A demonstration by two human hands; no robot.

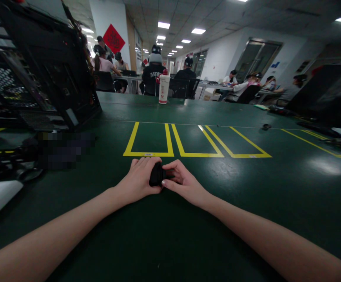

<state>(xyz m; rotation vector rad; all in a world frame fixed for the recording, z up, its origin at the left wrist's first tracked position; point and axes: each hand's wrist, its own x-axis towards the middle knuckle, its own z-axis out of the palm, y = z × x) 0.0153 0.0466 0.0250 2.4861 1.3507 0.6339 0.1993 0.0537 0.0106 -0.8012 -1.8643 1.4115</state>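
Observation:
A small black object (155, 175), boxy with a narrower right end, is held just above or on the green table; its exact kind does not show. My left hand (141, 178) wraps round it from the left, fingers over the far side and thumb along the near side. From the right, my right hand (185, 182) pinches the object's right end between thumb and fingers. Part of the object is hidden behind the left fingers. Both hands are in front of the yellow tape outlines (148, 154) on the tabletop.
An open black computer case (55, 74) stands at the left, with cables near its base. A white cup with a red lid (164, 90) is at the table's far edge. At right stands a dark monitor (326, 94). A small dark item (266, 127) lies nearby. People sit beyond.

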